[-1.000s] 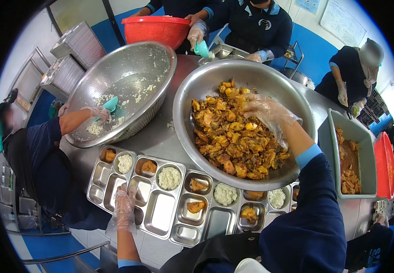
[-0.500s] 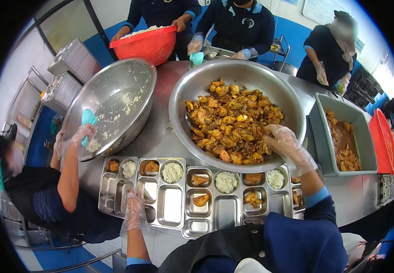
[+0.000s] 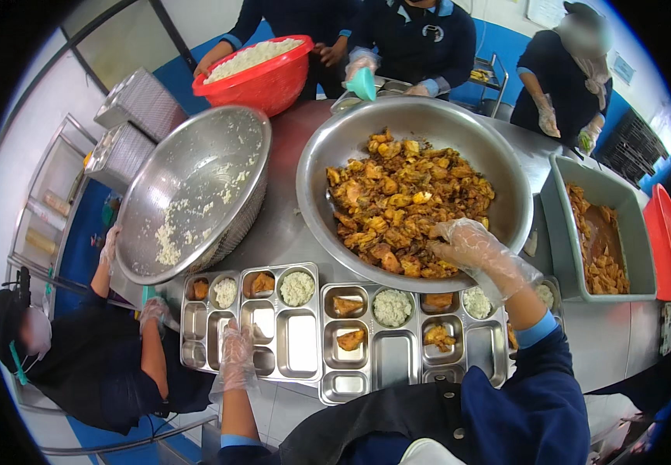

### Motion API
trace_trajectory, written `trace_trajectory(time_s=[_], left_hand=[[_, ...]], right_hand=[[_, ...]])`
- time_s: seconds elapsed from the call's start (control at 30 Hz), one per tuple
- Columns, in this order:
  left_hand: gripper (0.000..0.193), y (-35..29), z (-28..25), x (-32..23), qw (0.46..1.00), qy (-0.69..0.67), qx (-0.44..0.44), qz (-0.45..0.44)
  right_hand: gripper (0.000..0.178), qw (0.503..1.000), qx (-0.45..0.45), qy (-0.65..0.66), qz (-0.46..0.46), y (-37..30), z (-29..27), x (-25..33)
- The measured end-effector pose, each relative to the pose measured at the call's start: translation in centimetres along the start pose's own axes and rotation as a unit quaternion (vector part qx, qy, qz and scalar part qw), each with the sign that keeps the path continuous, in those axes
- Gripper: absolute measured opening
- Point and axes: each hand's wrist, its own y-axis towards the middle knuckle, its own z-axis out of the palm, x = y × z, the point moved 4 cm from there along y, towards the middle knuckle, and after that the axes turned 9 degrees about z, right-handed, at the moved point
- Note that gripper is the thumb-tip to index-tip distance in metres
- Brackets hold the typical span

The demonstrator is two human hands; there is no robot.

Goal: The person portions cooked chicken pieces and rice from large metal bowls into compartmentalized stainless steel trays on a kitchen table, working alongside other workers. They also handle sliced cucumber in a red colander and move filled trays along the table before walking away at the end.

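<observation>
Gloved right hand (image 3: 471, 249), fingers curled into fried chicken pieces (image 3: 409, 201) at near rim of large steel bowl (image 3: 327, 147); gloved left hand (image 3: 236, 358) flat on compartment tray (image 3: 304, 353); risk: greasy pieces slipping onto worktop (image 3: 277, 232) between bowl and trays.

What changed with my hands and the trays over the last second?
Your right hand, gloved, drew back from the middle of the big bowl of fried pieces to its near edge, fingers in the food. Your left hand stayed flat on the left steel tray. The person on your left lowered their hands from the emptier bowl. The trays kept their places.
</observation>
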Motion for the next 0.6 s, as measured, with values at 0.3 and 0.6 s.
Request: trace_trajectory(time_s=[0.3,0.6], left_hand=[[0.025,-0.9,-1.9,-3.7,0.994,-0.013,-0.061,0.086],[0.040,0.0,-1.8,-0.7,0.978,0.032,0.053,0.201]], right_hand=[[0.018,0.909,-0.378,0.003,0.177,-11.0,-2.2,-3.5],[0.043,0.853,-0.236,-0.015,0.466,-29.7,7.0,-8.2]])
